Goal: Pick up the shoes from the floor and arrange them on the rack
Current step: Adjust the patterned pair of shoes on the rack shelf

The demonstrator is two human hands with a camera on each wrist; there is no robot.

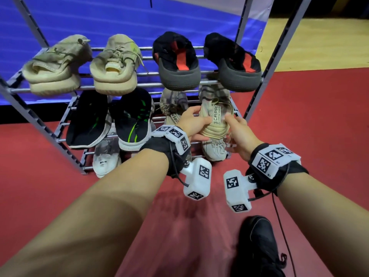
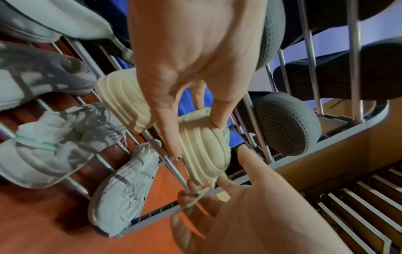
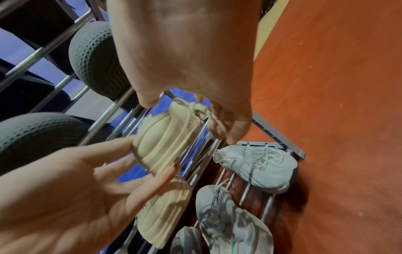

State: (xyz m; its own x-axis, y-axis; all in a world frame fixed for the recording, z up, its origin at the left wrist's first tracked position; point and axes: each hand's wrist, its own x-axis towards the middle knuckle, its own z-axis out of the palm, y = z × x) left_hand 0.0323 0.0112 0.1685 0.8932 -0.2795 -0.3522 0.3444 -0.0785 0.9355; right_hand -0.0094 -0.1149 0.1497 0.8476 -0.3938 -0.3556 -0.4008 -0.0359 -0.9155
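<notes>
Shoes on rack (image 1: 127,84): eleven; hands: two.

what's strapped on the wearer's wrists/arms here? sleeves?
No sleeves, forearms bare. Left hand and right hand are ungloved. Each wrist wears a black band with white blocky modules bearing black-and-white square fiducial markers. A white camera housing hangs under each wrist, with thin black cables.

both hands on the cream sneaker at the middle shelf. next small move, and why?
Probably ease the cream sneaker forward and set its sole on the middle shelf bars, then let go. Both the left hand and right hand hold its heel end at the rack's right side, its mate already sits just left, and the heel looks lifted off the front bar.
</notes>
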